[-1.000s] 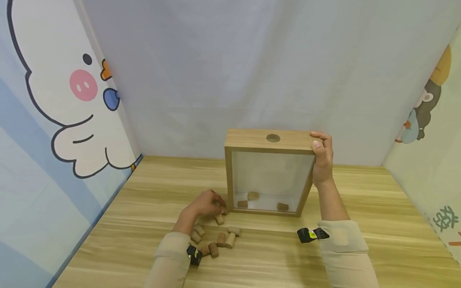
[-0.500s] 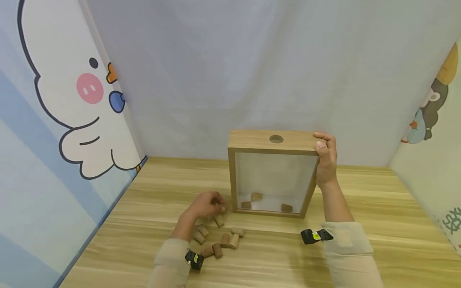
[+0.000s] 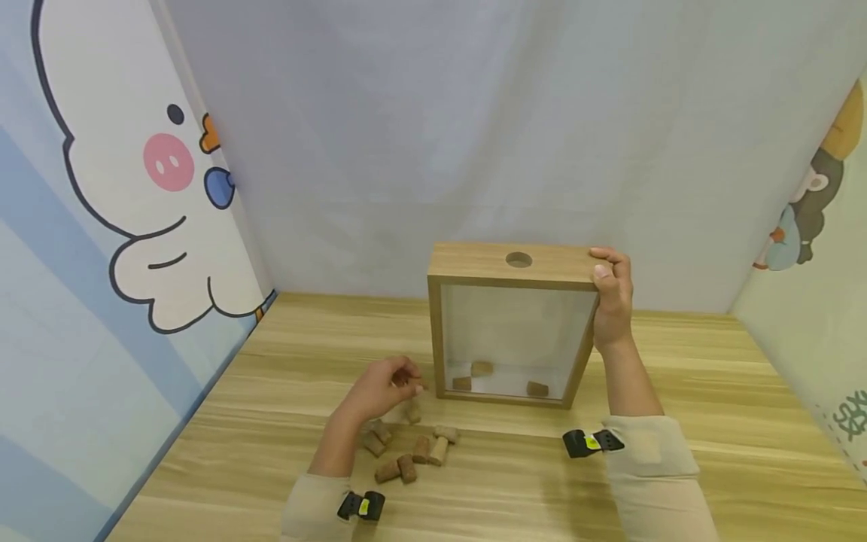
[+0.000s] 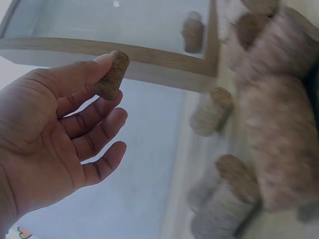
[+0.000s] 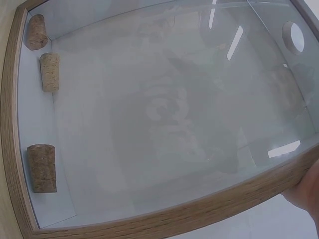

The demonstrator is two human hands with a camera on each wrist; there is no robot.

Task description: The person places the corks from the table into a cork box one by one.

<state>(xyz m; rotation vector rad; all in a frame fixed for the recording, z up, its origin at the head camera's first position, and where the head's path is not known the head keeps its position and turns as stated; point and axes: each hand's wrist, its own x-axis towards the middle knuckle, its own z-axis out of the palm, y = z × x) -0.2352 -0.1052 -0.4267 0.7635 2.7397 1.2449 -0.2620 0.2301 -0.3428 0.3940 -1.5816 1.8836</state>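
Observation:
A wooden box frame with a clear front stands upright on the table, a round hole in its top. Inside, three corks lie along the bottom, one of them a dark cork in the right wrist view. My right hand grips the box's upper right corner, thumb on the top face. Left of the box, my left hand pinches a cork between thumb and forefinger, the other fingers loosely bent. Below that hand several loose corks lie on the table, such as a pale cork.
The wooden table reaches back to a plain grey curtain. Printed panels with cartoon figures stand at the left and right sides. Each sleeve carries a black wrist camera.
My left hand has lifted from the loose corks and turned with a cork in its fingertips. My right hand keeps its grip on the box corner.

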